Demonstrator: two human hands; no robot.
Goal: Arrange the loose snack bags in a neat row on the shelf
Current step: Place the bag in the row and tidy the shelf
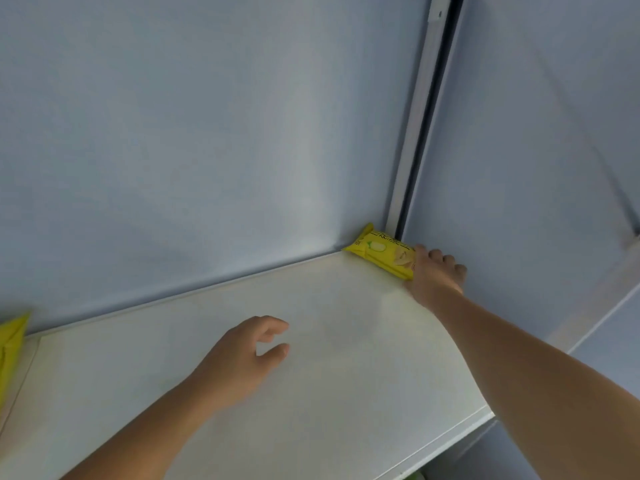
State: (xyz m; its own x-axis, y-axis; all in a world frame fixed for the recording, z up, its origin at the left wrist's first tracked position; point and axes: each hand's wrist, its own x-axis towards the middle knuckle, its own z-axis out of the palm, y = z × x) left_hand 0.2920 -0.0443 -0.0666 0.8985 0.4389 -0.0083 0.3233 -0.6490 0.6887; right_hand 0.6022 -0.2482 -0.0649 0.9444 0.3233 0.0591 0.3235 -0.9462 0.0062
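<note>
A yellow snack bag [379, 250] lies on the white shelf [311, 341] in its far right corner, against the back wall. My right hand [437, 274] grips the bag's near end, fingers curled over it beside the right wall. Over the shelf's middle hovers my left hand [247, 355], holding nothing, fingers loosely curled and apart. A second yellow snack bag [12, 344] shows partly at the left edge of the view, cut off by the frame.
Pale blue walls close the shelf at the back and right. A white vertical rail [417, 116] runs up the back right corner. The shelf's front edge [460, 434] runs along the lower right, with a lower level beneath it.
</note>
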